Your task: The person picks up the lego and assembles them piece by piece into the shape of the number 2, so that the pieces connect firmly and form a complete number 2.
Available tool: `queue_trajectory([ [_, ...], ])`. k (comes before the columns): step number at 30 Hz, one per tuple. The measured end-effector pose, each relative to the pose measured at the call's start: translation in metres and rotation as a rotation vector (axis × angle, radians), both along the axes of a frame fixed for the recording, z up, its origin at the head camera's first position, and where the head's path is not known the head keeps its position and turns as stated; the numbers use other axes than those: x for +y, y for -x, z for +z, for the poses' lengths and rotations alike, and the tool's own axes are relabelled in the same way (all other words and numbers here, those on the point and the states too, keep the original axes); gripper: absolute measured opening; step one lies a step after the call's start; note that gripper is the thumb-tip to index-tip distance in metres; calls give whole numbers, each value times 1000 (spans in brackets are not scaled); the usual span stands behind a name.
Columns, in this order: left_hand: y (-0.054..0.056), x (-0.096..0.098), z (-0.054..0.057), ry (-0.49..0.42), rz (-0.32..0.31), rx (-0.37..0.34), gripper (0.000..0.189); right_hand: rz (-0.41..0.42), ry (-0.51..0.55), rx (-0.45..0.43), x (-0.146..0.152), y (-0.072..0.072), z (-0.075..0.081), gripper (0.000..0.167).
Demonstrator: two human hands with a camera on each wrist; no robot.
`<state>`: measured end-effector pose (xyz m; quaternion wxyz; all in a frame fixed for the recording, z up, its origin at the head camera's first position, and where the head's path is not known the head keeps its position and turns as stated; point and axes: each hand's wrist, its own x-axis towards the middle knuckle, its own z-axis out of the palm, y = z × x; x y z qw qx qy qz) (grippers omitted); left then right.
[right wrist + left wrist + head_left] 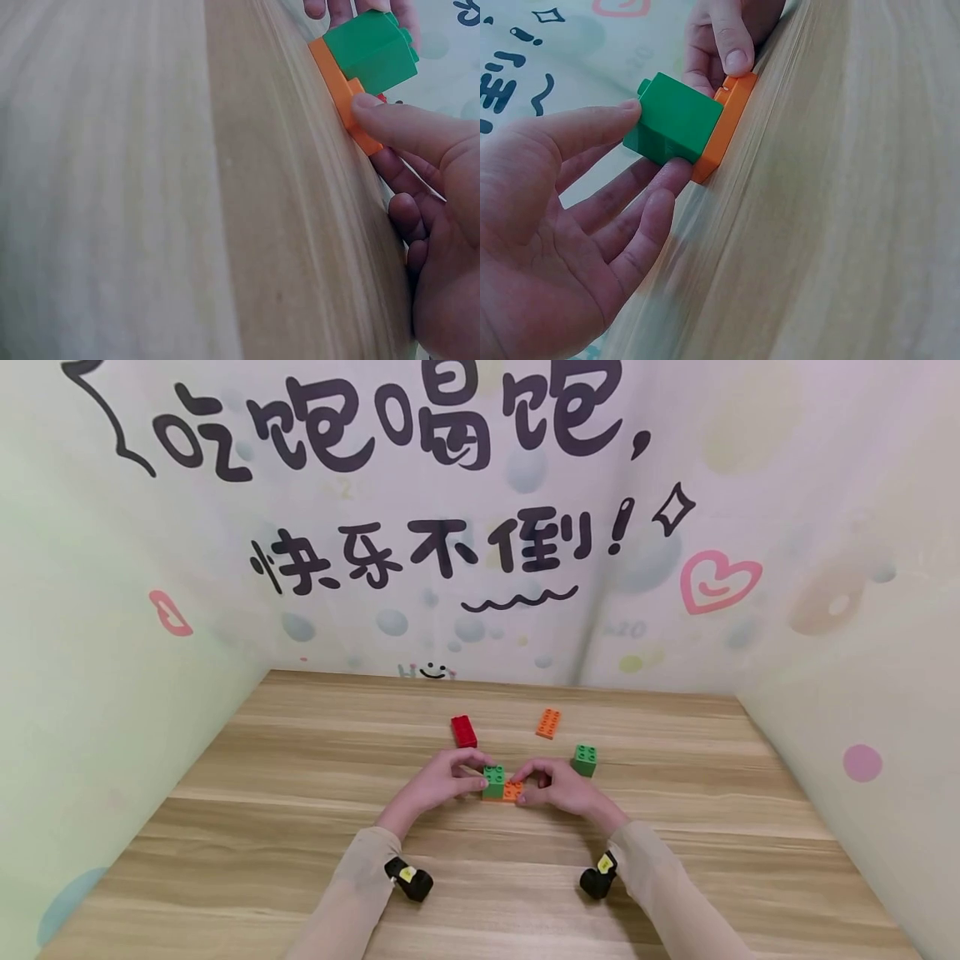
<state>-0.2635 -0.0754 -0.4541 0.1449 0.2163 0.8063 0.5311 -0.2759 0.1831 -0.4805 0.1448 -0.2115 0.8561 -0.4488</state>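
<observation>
A green building brick sits on the left end of a flat orange building brick, which lies on the wooden table. My left hand pinches the green brick between thumb and fingers, seen closely in the left wrist view on the brick's side faces. At the other end, my right hand holds the orange brick; in the right wrist view its thumb lies against the bare end of that orange brick. Part of the orange brick's far side is hidden by the fingers.
A red brick lies behind the left hand. Another flat orange brick rests farther back, and a second green brick stands just behind the right hand. A printed cloth wall borders the table's back edge.
</observation>
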Motion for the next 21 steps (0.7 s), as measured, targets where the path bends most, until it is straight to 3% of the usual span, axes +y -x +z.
queue_trajectory([
  [16, 6, -6, 3, 0, -96, 2, 39, 1, 21, 11, -3, -3, 1, 26],
  [21, 11, -7, 5, 7, -98, 9, 41, -1, 29, 7, -6, -9, 13, 25],
])
